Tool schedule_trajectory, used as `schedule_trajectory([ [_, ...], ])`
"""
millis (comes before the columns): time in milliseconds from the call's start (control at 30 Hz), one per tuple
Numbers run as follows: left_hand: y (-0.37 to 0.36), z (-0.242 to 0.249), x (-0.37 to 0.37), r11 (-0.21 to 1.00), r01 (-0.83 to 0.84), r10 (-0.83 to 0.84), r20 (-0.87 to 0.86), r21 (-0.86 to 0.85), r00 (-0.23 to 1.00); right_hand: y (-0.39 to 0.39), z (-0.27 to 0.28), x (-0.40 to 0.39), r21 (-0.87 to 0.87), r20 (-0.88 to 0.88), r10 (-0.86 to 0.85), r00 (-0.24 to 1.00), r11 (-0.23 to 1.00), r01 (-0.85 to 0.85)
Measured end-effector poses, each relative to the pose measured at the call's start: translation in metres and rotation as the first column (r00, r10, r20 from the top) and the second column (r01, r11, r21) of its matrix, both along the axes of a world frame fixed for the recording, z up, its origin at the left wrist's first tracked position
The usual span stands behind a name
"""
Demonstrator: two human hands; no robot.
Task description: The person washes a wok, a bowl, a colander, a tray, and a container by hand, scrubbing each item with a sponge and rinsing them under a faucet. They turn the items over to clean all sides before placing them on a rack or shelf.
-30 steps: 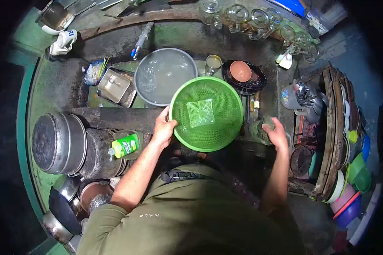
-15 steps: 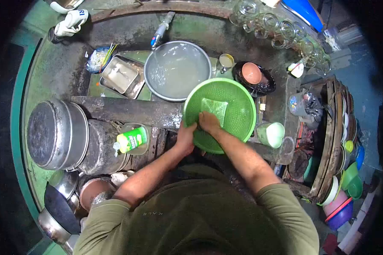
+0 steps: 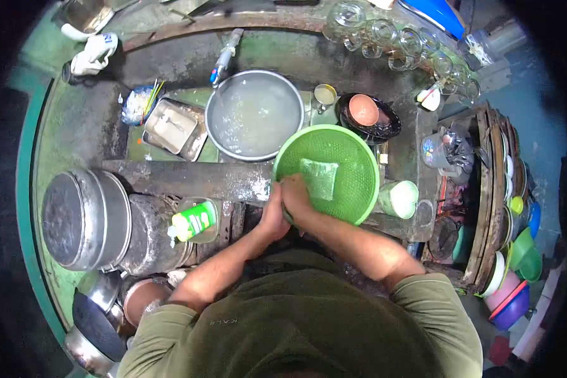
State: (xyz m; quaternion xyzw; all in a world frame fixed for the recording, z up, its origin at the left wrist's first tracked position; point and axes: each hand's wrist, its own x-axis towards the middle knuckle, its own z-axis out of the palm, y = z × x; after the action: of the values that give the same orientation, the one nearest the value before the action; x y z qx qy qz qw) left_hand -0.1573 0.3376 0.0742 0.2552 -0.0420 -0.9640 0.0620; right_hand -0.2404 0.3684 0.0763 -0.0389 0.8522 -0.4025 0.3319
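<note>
A green plastic colander (image 3: 353,170) is tilted in front of my body, with a paler square patch on its perforated bottom. My left hand (image 3: 273,214) grips its left rim from outside. Just inside that rim my right hand (image 3: 295,194) is closed against the colander's wall; whatever its fingers hold is hidden. Behind the colander stands a large grey metal basin (image 3: 255,116) of cloudy water, beneath a tap (image 3: 224,60) with a blue and red handle.
Metal trays (image 3: 172,124) lie left of the basin. A green dish soap bottle (image 3: 194,220) rests nearer, beside big pots (image 3: 75,217). At right are a pink bowl (image 3: 363,109) in a dark pan, a pale green container (image 3: 399,200), glass mugs (image 3: 384,36) and a wooden dish rack (image 3: 479,195).
My right hand has moved from the colander's bottom back to its left wall, close to my left hand. The camera view has shifted slightly.
</note>
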Motion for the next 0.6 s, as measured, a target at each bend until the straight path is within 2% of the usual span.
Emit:
schedule_trajectory([
  [67, 0.009, 0.002, 0.007, 0.998, 0.034, -0.03, 0.076, -0.054, 0.997, -0.001, -0.023, -0.007, -0.042, -0.114, 0.007, 0.993, 0.999, -0.012],
  [100, 0.014, 0.011, 0.007, 0.988, 0.045, -0.024, 0.138, -0.147, 0.99, -0.001, -0.04, -0.014, -0.055, -0.108, -0.014, 0.994, 0.998, 0.008],
  [133, 0.012, 0.017, 0.0, 0.967, 0.057, -0.011, 0.185, -0.25, 0.983, -0.006, -0.062, -0.031, 0.079, -0.182, -0.037, 0.983, 0.995, 0.053],
  [167, 0.014, 0.022, 0.002, 0.96, 0.113, -0.072, 0.164, -0.255, 0.984, -0.003, -0.085, -0.043, 0.223, -0.242, -0.051, 0.969, 0.969, 0.106],
  [200, 0.009, 0.014, 0.002, 0.966, 0.15, -0.103, 0.219, -0.211, 0.97, 0.01, -0.109, -0.053, 0.302, -0.312, 0.04, 0.949, 0.951, 0.059],
  [233, -0.001, 0.018, -0.001, 0.886, 0.224, -0.116, 0.273, -0.407, 0.955, 0.017, -0.111, -0.054, 0.315, -0.309, 0.073, 0.948, 0.948, 0.03],
  [267, -0.016, 0.023, -0.009, 0.755, 0.292, -0.118, 0.316, -0.587, 0.941, 0.017, -0.112, -0.06, 0.322, -0.316, 0.101, 0.943, 0.947, 0.006],
  [300, -0.038, 0.018, -0.019, 0.781, 0.306, -0.11, 0.362, -0.545, 0.926, 0.017, -0.109, -0.06, 0.313, -0.314, 0.077, 0.946, 0.949, 0.027],
  [333, -0.05, 0.018, -0.03, 0.775, 0.156, -0.013, 0.232, -0.612, 0.973, 0.016, -0.103, -0.059, 0.303, -0.249, 0.099, 0.964, 0.953, -0.02],
  [367, -0.054, 0.018, -0.038, 0.789, 0.165, -0.039, 0.219, -0.592, 0.975, 0.015, -0.098, -0.056, 0.29, -0.181, 0.128, 0.975, 0.954, -0.071],
  [400, -0.053, 0.022, -0.045, 0.802, 0.17, -0.063, 0.202, -0.572, 0.977, 0.008, -0.108, -0.051, 0.092, -0.065, 0.11, 0.992, 0.99, -0.103],
  [433, -0.047, 0.023, -0.049, 0.728, 0.095, 0.037, 0.177, -0.679, 0.983, 0.001, -0.102, -0.047, -0.101, 0.077, 0.104, 0.992, 0.99, -0.096],
  [467, -0.045, 0.023, -0.047, 0.721, 0.102, 0.031, 0.179, -0.685, 0.983, -0.009, -0.096, -0.035, -0.243, 0.218, 0.067, 0.974, 0.97, -0.012],
  [533, -0.038, 0.015, -0.032, 0.903, 0.13, 0.018, 0.34, -0.409, 0.94, -0.017, -0.022, -0.002, -0.401, 0.136, -0.112, 0.984, 0.902, 0.158],
  [567, -0.03, 0.015, -0.027, 0.882, 0.09, 0.06, 0.3, -0.462, 0.952, -0.013, -0.006, -0.001, -0.425, 0.113, -0.123, 0.986, 0.891, 0.16],
  [600, -0.021, 0.022, -0.025, 0.871, 0.134, 0.034, 0.331, -0.472, 0.943, -0.009, -0.012, -0.004, -0.288, -0.005, -0.141, 0.99, 0.948, 0.133],
])
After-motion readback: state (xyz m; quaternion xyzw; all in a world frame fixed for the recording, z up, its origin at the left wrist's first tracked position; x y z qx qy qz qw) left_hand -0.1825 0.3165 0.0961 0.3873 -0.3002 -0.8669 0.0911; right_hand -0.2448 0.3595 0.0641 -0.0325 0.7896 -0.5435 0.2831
